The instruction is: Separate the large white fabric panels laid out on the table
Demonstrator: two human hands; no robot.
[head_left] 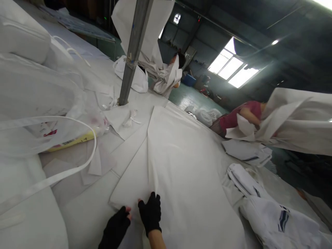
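A large white sheet (186, 166) is spread over the work surface, with a folded flap (135, 166) along its left side. My left hand (116, 226), in a black fingerless glove, is closed at the lower edge of the flap, the fabric edge at its fingertips. Just right of it, my right hand (150, 212), gloved the same way, lies on the sheet by the fold line, thumb apart from the fingers. A white tassel of cord (131, 118) rests beyond the flap.
A metal post (133, 52) rises beyond the flap. Clear plastic wrapping (38, 90) and a white strap (75, 169) lie at left. Striped white bundles (272, 211) sit at right. Two people handle white sheets: one behind the post, another in a red shirt (240, 116).
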